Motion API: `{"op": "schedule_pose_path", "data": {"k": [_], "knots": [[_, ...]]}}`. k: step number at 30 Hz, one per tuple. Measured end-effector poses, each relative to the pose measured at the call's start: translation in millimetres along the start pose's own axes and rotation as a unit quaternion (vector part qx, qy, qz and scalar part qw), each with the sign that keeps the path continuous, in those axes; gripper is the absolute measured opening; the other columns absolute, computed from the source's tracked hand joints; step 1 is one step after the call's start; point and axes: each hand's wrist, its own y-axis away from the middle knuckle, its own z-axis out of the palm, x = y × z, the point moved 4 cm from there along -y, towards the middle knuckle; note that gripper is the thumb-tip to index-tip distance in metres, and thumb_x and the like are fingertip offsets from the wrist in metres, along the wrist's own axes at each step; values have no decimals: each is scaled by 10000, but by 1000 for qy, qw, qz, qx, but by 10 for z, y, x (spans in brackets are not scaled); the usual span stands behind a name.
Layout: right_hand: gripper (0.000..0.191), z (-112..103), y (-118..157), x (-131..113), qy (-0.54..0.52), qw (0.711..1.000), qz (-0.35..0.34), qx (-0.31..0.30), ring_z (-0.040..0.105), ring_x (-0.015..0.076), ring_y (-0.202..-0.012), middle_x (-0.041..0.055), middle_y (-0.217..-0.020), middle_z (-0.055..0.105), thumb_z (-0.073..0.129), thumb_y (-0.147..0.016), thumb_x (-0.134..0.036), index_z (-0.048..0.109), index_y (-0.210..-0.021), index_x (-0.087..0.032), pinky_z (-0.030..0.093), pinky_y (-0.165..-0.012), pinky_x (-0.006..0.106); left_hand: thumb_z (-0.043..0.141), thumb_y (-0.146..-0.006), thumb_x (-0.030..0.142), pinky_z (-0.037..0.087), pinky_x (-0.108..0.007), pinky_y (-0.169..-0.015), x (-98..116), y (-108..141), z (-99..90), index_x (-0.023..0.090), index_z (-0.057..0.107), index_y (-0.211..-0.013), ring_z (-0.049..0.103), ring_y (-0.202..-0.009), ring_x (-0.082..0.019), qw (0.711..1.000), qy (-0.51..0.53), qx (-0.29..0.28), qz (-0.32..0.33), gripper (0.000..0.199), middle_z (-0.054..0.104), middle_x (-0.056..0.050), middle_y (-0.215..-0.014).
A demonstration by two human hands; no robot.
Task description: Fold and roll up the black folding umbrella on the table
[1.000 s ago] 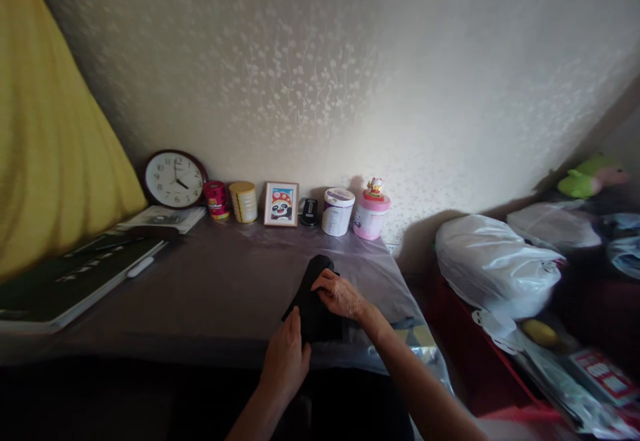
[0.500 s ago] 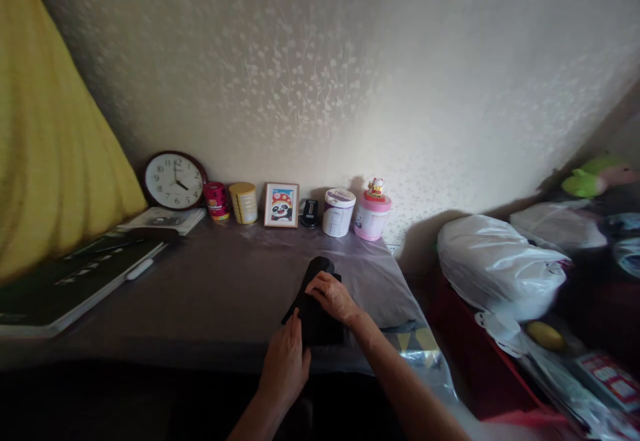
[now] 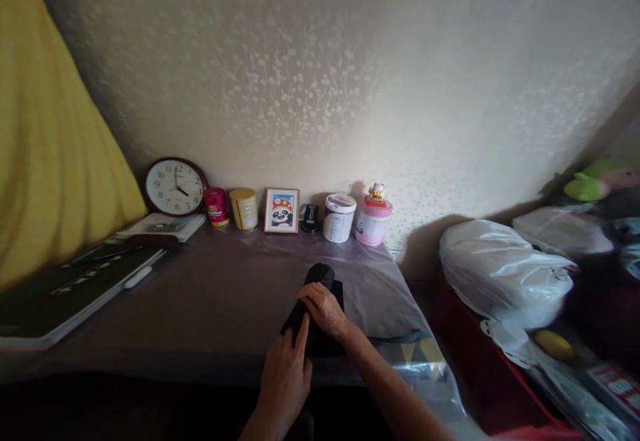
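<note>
A black bundle [image 3: 321, 274], apparently folded fabric, lies at the front edge of the table, tilted away to the upper right. My right hand [image 3: 324, 306] lies over its middle, fingers bent and wrapped on the dark material. My left hand [image 3: 287, 367] is at its lower left side, with the index finger stretched up against it and the other fingers bent at its edge. The fingertips of both hands nearly meet. The underside of the bundle is hidden, and its dark folds are hard to tell apart.
Along the wall stand a clock [image 3: 175, 187], a red can [image 3: 217, 207], a yellow can [image 3: 243, 209], a framed panda picture [image 3: 282, 211] and two tubs [image 3: 339, 219]. A green book [image 3: 75, 287] lies left. White bags [image 3: 505, 271] fill the right.
My right hand has moved slightly left and down along the black bundle, its fingers now lower over it. My left index finger reaches a little farther right. The view has tilted slightly.
</note>
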Motion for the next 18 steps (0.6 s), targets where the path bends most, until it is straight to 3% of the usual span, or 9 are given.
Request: {"op": "schedule_pose_path", "data": {"k": [4, 7, 13, 18], "knots": [[264, -120, 167, -218, -36, 999, -35, 14, 545, 133, -1047, 61, -1096, 627, 345, -934, -173, 583, -1044, -201, 389, -965, 336, 416, -797, 96, 404, -315, -869, -75, -18, 7, 174, 234, -1399, 548, -991, -207, 999, 42, -19, -18, 633, 572, -93, -1080], [264, -112, 250, -193, -7, 999, -31, -5, 492, 149, -1159, 66, -1184, 604, 377, -930, -214, 567, -1113, -208, 317, -1037, 388, 391, -819, 101, 417, -246, -822, -117, -27, 46, 171, 156, -1417, 569, -987, -171, 995, 89, -39, -37, 646, 536, -111, -1175], [290, 82, 76, 218, 42, 998, -11, -54, 437, 159, -1230, 46, -1180, 624, 366, -937, -247, 577, -1134, -216, 213, -1081, 431, 379, -827, 88, 425, -221, -782, -65, -23, 53, 202, 87, -1428, 593, -965, -158, 990, 87, -81, -73, 678, 481, -128, -1257], [318, 138, -199, 579, 65, 997, 13, -41, 492, 170, -1174, 47, -1110, 662, 331, -937, -223, 620, -1070, -210, 232, -1065, 439, 360, -835, 88, 431, -223, -770, -35, -19, 32, 220, 41, -1429, 594, -956, -156, 989, 85, -92, -81, 687, 482, -122, -1246]]}}
